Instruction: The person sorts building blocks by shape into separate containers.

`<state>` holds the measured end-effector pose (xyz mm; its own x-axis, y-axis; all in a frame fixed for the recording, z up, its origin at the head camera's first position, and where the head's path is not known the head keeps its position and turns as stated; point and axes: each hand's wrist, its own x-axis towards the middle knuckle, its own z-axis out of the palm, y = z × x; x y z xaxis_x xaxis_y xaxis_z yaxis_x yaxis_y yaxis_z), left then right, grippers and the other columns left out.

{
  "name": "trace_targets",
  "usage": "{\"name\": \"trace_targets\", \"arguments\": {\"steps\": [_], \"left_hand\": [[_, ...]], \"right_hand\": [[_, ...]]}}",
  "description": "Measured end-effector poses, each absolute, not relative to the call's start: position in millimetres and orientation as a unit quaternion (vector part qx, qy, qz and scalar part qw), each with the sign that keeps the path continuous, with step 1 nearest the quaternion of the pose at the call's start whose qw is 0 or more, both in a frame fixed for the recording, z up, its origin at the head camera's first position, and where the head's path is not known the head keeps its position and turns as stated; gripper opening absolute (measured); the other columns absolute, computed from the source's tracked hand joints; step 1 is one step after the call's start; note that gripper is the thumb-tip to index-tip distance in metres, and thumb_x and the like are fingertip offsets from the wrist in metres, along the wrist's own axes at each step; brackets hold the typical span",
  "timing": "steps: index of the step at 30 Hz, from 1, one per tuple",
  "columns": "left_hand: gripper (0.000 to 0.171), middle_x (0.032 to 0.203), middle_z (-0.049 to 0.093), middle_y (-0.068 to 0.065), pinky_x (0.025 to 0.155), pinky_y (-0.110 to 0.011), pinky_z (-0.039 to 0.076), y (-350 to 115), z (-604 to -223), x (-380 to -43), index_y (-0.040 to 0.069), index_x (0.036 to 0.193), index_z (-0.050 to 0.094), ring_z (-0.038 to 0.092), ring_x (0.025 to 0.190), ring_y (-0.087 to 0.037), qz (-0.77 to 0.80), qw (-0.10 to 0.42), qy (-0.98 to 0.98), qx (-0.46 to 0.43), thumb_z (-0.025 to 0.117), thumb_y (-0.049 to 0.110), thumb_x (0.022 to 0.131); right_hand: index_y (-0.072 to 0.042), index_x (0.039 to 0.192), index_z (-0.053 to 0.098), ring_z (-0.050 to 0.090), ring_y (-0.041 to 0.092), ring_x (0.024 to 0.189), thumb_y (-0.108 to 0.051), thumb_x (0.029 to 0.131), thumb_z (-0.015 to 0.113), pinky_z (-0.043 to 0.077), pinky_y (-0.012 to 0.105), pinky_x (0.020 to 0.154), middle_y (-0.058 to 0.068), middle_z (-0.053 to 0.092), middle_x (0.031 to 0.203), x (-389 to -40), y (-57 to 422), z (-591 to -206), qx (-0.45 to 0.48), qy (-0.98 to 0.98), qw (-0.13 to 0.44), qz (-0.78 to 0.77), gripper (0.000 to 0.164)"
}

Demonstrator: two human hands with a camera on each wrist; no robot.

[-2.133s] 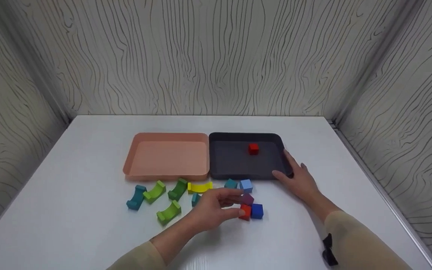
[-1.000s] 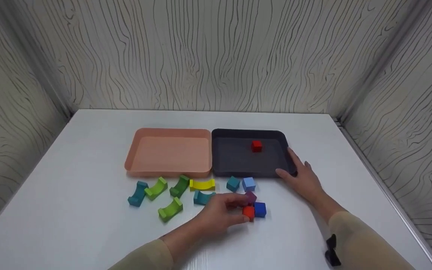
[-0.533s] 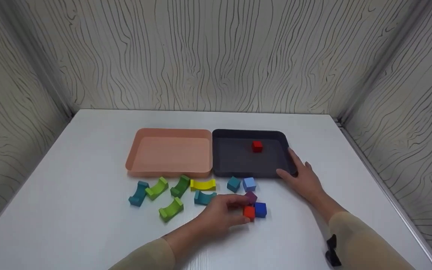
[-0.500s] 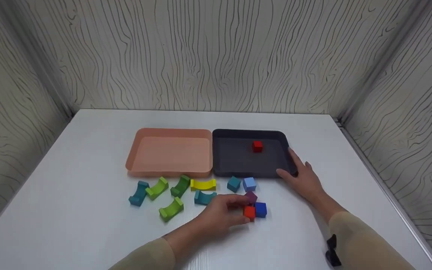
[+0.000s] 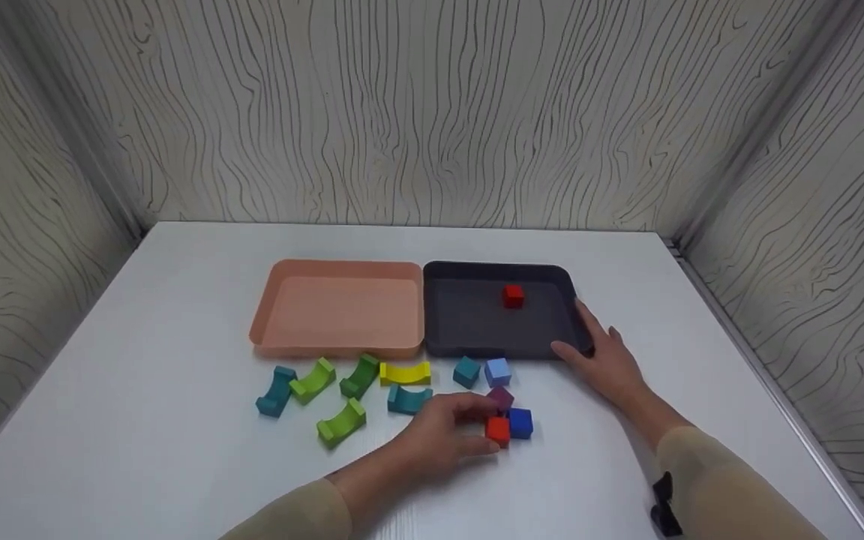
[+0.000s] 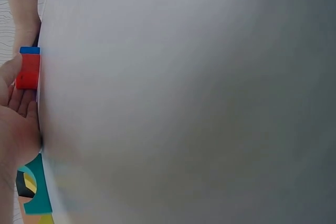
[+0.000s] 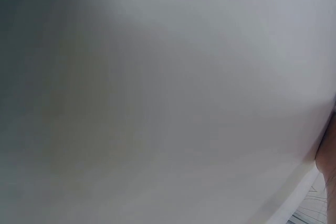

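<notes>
My left hand (image 5: 439, 439) is curled around a red cube (image 5: 498, 433), thumb at its near side and fingertips beyond it, by a purple block (image 5: 500, 399). In the left wrist view the same red cube (image 6: 29, 71) lies between thumb and fingers of the left hand (image 6: 18, 135). A blue cube (image 5: 520, 424) stands against its right side. My right hand (image 5: 607, 367) rests on the dark tray's (image 5: 503, 352) front right corner, thumb at the front, fairly straight fingers along the side. Another red cube (image 5: 513, 296) sits inside that tray.
A pink tray (image 5: 338, 351) adjoins the dark one on the left. Before the trays lie several arched blocks, among them a yellow one (image 5: 405, 373) and a teal one (image 5: 409, 400). A teal cube (image 5: 466, 372) and a light-blue cube (image 5: 498, 372) stand near the dark tray.
My left hand has lowered slightly and drawn its fingers in around the red cube, then stayed nearly still. The right hand keeps its place on the dark tray.
</notes>
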<state>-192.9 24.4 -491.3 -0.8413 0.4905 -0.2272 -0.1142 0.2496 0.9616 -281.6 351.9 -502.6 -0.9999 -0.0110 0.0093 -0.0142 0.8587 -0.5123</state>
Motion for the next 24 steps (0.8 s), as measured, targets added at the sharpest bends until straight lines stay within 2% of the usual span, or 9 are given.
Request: {"name": "trace_targets", "arguments": {"steps": [9,24], "left_hand": [[0.048,0.121,0.069,0.02,0.112,-0.044,0.05,25.2,-494.2,-192.8,0.04,0.125,0.076,0.062,0.122,-0.01,0.587,0.235,0.76,0.15,0.088,0.012,0.088],[0.048,0.119,0.069,0.021,0.111,-0.046,0.05,27.5,-492.6,-193.1,0.044,0.122,0.077,0.062,0.121,-0.011,0.583,0.236,0.766,0.13,0.088,0.012,0.088]], "right_hand": [[-0.027,0.173,0.011,0.012,0.063,0.154,-0.071,0.1,0.055,0.02,0.08,0.116,0.03,0.024,0.17,-281.3,350.7,-502.6,-0.001,-0.964,0.005,0.265,0.096],[-0.028,0.173,0.01,0.012,0.063,0.153,-0.077,0.098,0.053,0.02,0.081,0.115,0.028,0.023,0.171,-281.1,351.3,-502.8,-0.001,-0.964,0.002,0.264,0.099]]}}
